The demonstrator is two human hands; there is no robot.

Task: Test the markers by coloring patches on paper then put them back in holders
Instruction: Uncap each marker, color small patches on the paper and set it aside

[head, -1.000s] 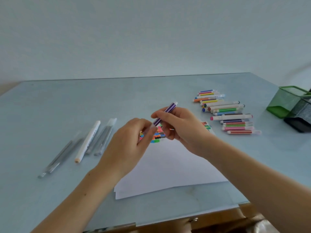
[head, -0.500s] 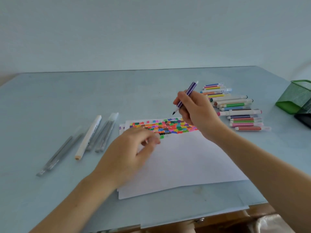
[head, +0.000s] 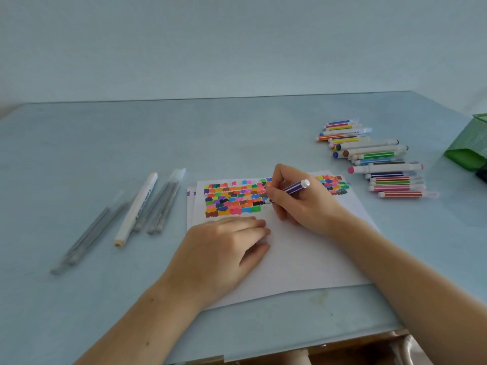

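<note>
My right hand (head: 303, 204) grips a purple striped marker (head: 295, 187), uncapped, with its tip down on the white paper (head: 303, 259) at the right end of a block of colour patches (head: 232, 198). My left hand (head: 224, 246) rests on the paper just below the patches, fingers curled against the thumb round the marker's cap, which is hidden inside them. A pile of several capped markers (head: 382, 164) lies on the table to the right of the paper. A green mesh holder (head: 471, 146) stands at the right edge.
A white marker (head: 137, 206) and several grey pens (head: 163, 204) lie on the table left of the paper. The corner of a black holder (head: 483, 175) shows beside the green one. The table's front edge is close below my forearms.
My hands pulled the cap off the purple marker and moved apart. My right hand lowered the marker's tip onto the paper; my left hand came down to rest on the sheet.
</note>
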